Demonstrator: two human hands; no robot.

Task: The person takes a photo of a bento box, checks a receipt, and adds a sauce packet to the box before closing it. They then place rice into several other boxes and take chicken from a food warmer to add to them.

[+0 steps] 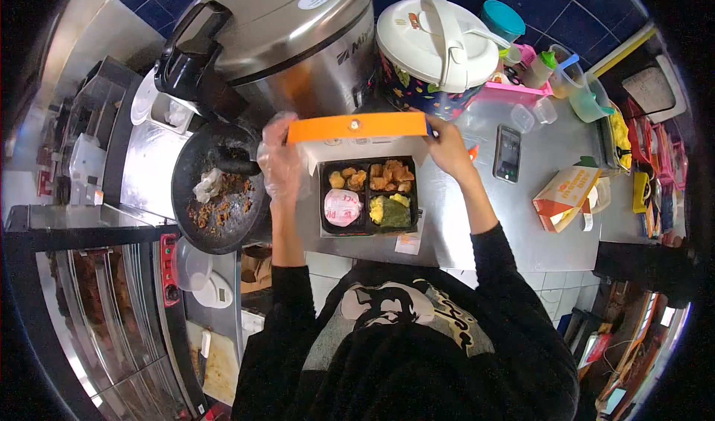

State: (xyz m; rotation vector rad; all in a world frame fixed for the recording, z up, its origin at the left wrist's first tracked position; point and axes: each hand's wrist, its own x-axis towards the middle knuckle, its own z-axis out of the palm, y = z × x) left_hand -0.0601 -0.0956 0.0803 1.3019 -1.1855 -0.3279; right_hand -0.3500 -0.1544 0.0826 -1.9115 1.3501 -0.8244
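A cardboard meal box stands in front of me with its orange-edged lid raised. Inside sits a black compartment tray. It holds fried pieces, smaller browned chunks, a round pink-and-white printed packet, and yellow food beside a dark green leafy piece. My left hand, in a clear plastic glove, grips the lid's left end. At the lid's right corner, my bare right hand is closed on the edge, fingers partly hidden behind it.
Left of the box is a dark stone mortar with chopped food and a crumpled bag. Behind stand a large steel cooker and a white-lidded container. A phone and an orange-white carton lie on the right of the steel counter.
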